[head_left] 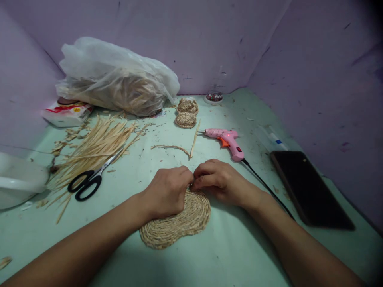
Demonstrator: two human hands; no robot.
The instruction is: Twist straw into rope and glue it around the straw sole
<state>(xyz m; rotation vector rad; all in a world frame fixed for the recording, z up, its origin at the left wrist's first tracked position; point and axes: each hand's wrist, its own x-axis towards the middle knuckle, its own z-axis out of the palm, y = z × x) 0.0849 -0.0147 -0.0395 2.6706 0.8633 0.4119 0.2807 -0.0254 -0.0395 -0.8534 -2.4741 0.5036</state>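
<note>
A figure-eight-shaped coiled straw mat (pixel 194 213) lies flat on the table under my hands. My left hand (pixel 170 189) is closed over its upper left part, thumb and finger pinched at the far edge. My right hand (pixel 221 181) is closed too, its fingertips meeting the left ones at that same edge. The exact bit between the fingertips is hidden. Just beyond the hands lie a thin braided straw cord (pixel 172 147) and a loose straw strip (pixel 195 139), meeting in a V. Near my right hand, a pink glue gun (pixel 224 139) rests on its side with a red light on.
Black-handled scissors (pixel 92 181) touch a pile of straw strips (pixel 95 143) at left. A white container (pixel 20 181) stands at the left edge. Behind are a plastic bag (pixel 119 79), a small straw piece (pixel 186 113) and a bead dish (pixel 213 99). A dark phone (pixel 311 191) lies right of the glue-gun cable (pixel 266 185).
</note>
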